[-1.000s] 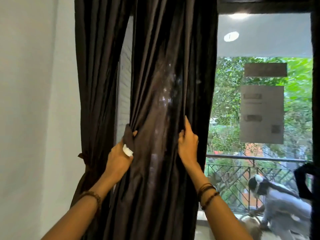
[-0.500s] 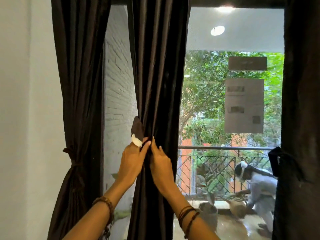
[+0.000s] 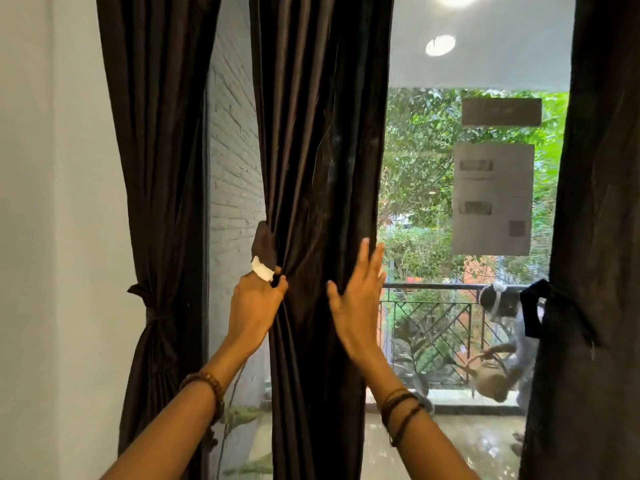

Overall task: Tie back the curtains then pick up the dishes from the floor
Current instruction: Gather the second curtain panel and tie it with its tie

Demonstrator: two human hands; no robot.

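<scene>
Left hand (image 3: 258, 308) pinches middle curtain (image 3: 322, 168); right hand (image 3: 360, 306) released, beside tied curtain (image 3: 156, 168).

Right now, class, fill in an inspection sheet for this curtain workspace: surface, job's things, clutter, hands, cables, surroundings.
Surface: glossy pale floor, no dishes in view.
Job's things: dark brown middle curtain loose; dark tie-back strip with white tip at its left edge; left curtain and right curtain already tied.
Clutter: nothing seen.
Hands: left hand pinches the strip and curtain edge; right hand open, fingers straight.
Cables: nothing seen.
Surroundings: window glass, papers, balcony railing.
</scene>
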